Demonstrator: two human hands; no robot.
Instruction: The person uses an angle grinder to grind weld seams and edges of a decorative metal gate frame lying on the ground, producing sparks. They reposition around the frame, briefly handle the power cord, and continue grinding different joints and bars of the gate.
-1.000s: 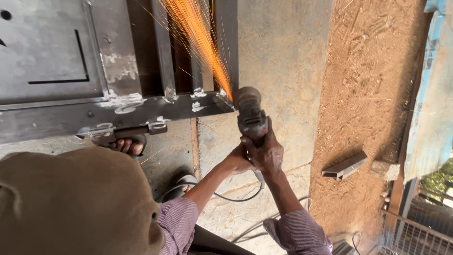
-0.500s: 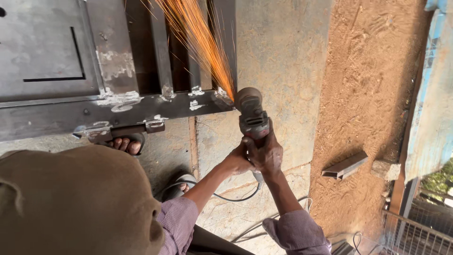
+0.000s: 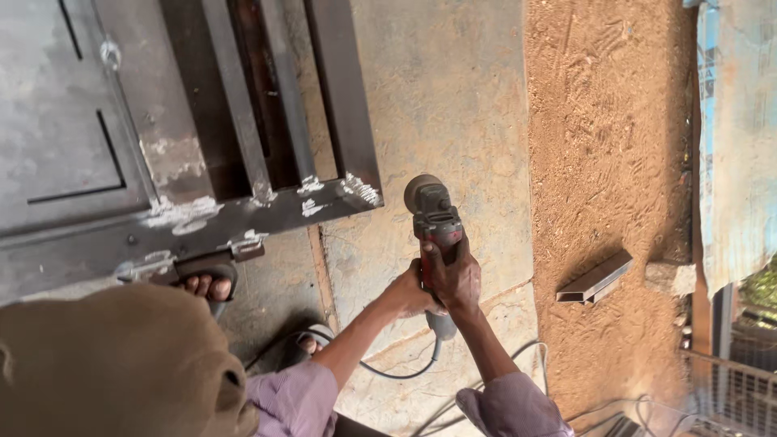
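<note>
Two hands, left hand (image 3: 409, 293) and right hand (image 3: 455, 277), are closed around the grinder (image 3: 433, 222); sparks are gone, and it is lifted off the metal frame (image 3: 324, 198).

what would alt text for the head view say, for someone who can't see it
Seen from above, a person grips an angle grinder with both hands, left hand and right hand, its disc held clear of a dark welded metal frame lying on a concrete floor. A short metal section lies on reddish soil to the right.
</note>
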